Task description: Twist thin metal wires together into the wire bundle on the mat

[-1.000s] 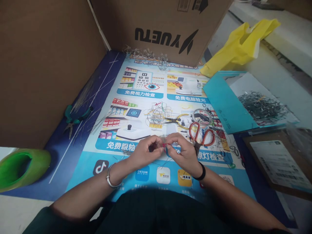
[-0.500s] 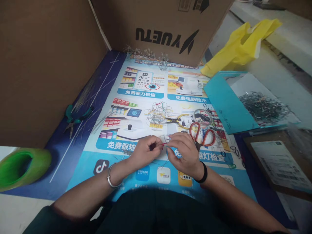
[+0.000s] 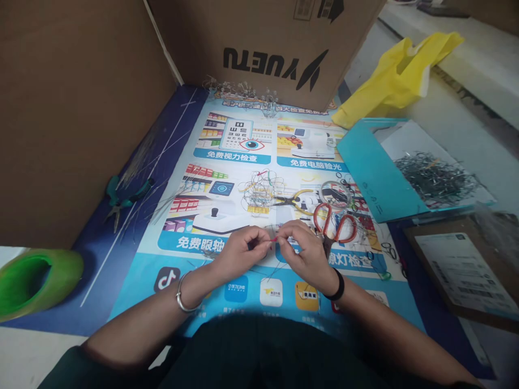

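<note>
My left hand (image 3: 245,247) is closed in a pinch on a thin pink-red wire (image 3: 274,239), low over the printed poster. From the other side, my right hand (image 3: 304,248) pinches the same short strand, so the fingertips nearly meet. Just beyond them lies a loose tangle of thin wires (image 3: 261,190). Yellow-handled pliers (image 3: 295,200) rest with their jaws at that tangle. Right of my right hand are red-handled scissors (image 3: 327,237), with a round clear ring-shaped thing (image 3: 335,193) behind them.
Teal-handled pliers (image 3: 117,208) and straight wires lie at left, near a green-cored tape roll (image 3: 67,281). A cardboard box (image 3: 267,27) stands behind. At right are a blue box (image 3: 373,173) holding wire clippings, a yellow bag (image 3: 377,89) and a labelled parcel (image 3: 458,270).
My right hand's fingers, spread before, have drawn together onto the red wire. My left hand keeps its pinch almost in place. The view has shifted slightly.
</note>
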`<state>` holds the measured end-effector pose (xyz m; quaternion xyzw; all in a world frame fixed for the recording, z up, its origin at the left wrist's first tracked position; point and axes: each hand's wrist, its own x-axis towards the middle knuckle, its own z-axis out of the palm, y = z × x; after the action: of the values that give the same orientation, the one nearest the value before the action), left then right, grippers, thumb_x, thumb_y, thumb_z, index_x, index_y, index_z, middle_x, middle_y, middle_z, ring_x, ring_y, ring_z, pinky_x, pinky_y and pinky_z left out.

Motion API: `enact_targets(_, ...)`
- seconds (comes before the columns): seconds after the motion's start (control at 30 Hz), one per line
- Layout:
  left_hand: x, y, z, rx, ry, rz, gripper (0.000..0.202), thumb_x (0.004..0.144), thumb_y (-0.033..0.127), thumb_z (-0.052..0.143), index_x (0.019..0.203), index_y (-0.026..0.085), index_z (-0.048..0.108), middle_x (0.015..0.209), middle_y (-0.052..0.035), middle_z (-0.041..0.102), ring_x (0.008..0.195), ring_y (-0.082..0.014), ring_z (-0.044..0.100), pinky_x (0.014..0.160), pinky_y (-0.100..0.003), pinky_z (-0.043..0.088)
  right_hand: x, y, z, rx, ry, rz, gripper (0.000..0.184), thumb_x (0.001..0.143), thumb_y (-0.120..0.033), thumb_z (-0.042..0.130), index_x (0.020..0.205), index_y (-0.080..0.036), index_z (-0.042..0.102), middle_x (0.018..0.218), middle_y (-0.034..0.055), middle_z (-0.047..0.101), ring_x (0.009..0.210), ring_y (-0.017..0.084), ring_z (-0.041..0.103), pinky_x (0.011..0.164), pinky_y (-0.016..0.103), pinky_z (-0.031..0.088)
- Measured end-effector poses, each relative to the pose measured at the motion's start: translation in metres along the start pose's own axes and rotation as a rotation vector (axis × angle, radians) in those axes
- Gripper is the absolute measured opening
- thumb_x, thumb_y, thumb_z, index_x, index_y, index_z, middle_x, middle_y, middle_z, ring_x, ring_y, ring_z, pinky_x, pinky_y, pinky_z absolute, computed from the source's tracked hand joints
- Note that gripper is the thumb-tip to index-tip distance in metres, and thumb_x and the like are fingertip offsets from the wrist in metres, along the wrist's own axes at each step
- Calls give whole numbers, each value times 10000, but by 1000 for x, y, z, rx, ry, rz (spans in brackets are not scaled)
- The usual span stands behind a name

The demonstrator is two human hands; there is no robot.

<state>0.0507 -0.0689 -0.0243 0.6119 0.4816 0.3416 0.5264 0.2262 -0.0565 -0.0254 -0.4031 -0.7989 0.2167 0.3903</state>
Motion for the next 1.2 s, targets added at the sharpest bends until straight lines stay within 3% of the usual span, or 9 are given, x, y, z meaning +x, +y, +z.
enact_targets(0.17, 0, -2, 0, -44, 23, -6, 100, 796, 235, 543, 745, 149, 530, 661, 17, 497, 570, -81, 420, 517, -196, 363, 0, 1, -2, 25, -11, 66, 96, 841, -138, 467, 811, -194, 538, 783, 44, 585, 770, 175, 548, 709, 323, 450)
enact_targets(0.4, -2, -4, -1, -168, -2, -41, 96, 841, 247, 492, 787, 170, 471, 602, 46, 491, 477, -69, 420, 464, -191, 361, 0, 6, -2, -80, -28, 42, 102, 810, -117, 451, 761, -193, 499, 724, 30, 547, 717, 170, 521, 666, 301, 424)
enact_targets(0.53, -2, -5, -3, 131, 62, 65, 69, 830, 192, 493, 765, 171, 492, 641, 36, 511, 536, -77, 449, 521, -198, 373, -1, 9, -1, -201, -104, 16, 89, 804, -124, 469, 755, -184, 511, 733, 49, 561, 728, 191, 535, 657, 318, 437)
enact_targets(0.63, -3, -8, -3, 457, 84, 209, 62, 829, 167, 492, 770, 170, 508, 657, 22, 549, 561, -96, 488, 543, -213, 379, -4, 5, -1, -241, -62, -33, 105, 823, -136, 493, 907, -160, 550, 892, 101, 611, 889, 230, 569, 767, 363, 480)
enact_targets(0.73, -5, -12, -1, 770, 75, 387, 71, 845, 154, 474, 796, 166, 524, 675, -6, 589, 582, -132, 536, 548, -242, 389, -8, -2, -1, -179, -19, -35, 275, 846, -128, 482, 1120, -145, 502, 1077, 136, 603, 1024, 227, 570, 858, 364, 494)
enact_targets(0.83, -7, -14, 1, 961, 65, 572, 100, 852, 145, 468, 776, 162, 530, 683, -28, 609, 582, -157, 553, 548, -267, 398, -12, -10, 2, -26, -121, -15, 315, 884, -144, 454, 1198, -166, 456, 1121, 120, 614, 1048, 199, 591, 865, 336, 515)
enact_targets(0.97, -8, -13, 0, 844, 78, 623, 111, 870, 124, 442, 849, 171, 541, 725, -23, 630, 639, -155, 586, 602, -269, 440, -12, -13, 4, 120, -259, 59, 275, 923, -195, 435, 1197, -185, 453, 1087, 95, 646, 982, 178, 629, 827, 319, 535)
enact_targets(1.2, -7, -7, -6, 605, 34, 432, 99, 898, 147, 447, 944, 193, 521, 827, -27, 652, 734, -144, 603, 666, -258, 466, -9, -8, 6, 70, -326, 85, 163, 945, -191, 380, 1043, -172, 509, 893, 77, 666, 782, 186, 653, 651, 305, 540)
